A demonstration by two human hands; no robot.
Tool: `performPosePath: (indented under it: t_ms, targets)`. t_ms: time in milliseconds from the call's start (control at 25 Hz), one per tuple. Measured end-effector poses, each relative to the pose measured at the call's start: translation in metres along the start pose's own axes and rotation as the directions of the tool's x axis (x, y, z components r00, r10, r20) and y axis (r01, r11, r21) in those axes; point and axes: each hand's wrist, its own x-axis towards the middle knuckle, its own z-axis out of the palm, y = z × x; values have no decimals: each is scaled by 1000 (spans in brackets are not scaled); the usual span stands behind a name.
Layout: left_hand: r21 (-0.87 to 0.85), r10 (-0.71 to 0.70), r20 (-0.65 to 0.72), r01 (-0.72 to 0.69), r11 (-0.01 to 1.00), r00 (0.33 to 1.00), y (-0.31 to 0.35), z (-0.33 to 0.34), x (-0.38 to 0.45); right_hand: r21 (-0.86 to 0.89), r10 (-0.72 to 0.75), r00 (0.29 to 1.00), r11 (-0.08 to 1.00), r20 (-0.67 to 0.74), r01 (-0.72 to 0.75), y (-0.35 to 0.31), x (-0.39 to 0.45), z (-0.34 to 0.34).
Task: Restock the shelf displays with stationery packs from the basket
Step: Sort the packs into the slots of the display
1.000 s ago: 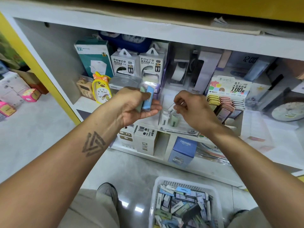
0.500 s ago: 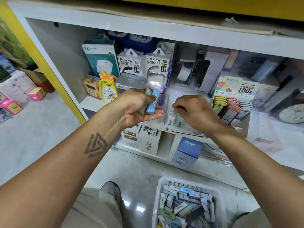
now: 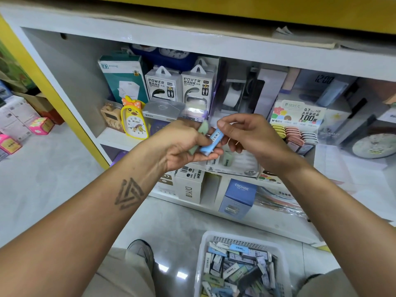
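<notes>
My left hand (image 3: 182, 144) is curled around two slim stationery packs, a green pack (image 3: 200, 133) and a blue pack (image 3: 212, 141). My right hand (image 3: 250, 136) pinches the top end of the blue pack between thumb and fingers. Both hands hover in front of a white display tray (image 3: 242, 162) on the shelf, where a white pack and a green pack (image 3: 227, 158) stand. The white basket (image 3: 205, 241) on the floor below is full of several blue, green, white and dark packs.
Behind the hands the shelf (image 3: 120, 138) carries power bank boxes (image 3: 197, 86), a yellow duck clock (image 3: 134, 122), a tape dispenser and a lead-refill display (image 3: 297, 116). Below stand a blue box (image 3: 237, 198) and white boxes. My knees and a shoe (image 3: 141, 251) flank the basket.
My right hand left the display tray and moved left and up to the left hand, taking hold of the blue pack's top end. The left hand stayed put.
</notes>
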Motion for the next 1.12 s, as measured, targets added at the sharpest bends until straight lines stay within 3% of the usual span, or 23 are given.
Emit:
performPosePath:
  t_ms: [160,280,400,560,720,840,1000,1120]
  targets:
    - [-76,-35,-3,35,996,999,0,13,2,114,-33,999,993,-34,37,0,-8,-19]
    - [-195,8,-71,-22,981,997,3,17,8,136,-50,999,990,16,47,1,-16,-35]
    - [-70,130,-124,-139,988,984,1,26,13,12,-46,996,999,70,45,2,-25,-43]
    - [90,233,-84,-226,970,969,-4,46,16,-233,-91,990,966,104,113,-1,-32,-49]
    - [81,247,-28,-244,966,969,-6,66,20,-350,-57,997,934,46,70,-2,-38,-57]
    - [67,185,-55,-182,981,981,-3,77,21,-283,-8,999,959,-53,-7,-5,-46,-77]
    - [135,84,-131,-66,989,988,2,83,26,-195,-51,968,981,-247,1,-7,-55,-100]
    - [131,99,-132,-82,988,986,3,81,29,-314,-144,956,948,-254,59,-2,-57,-103]
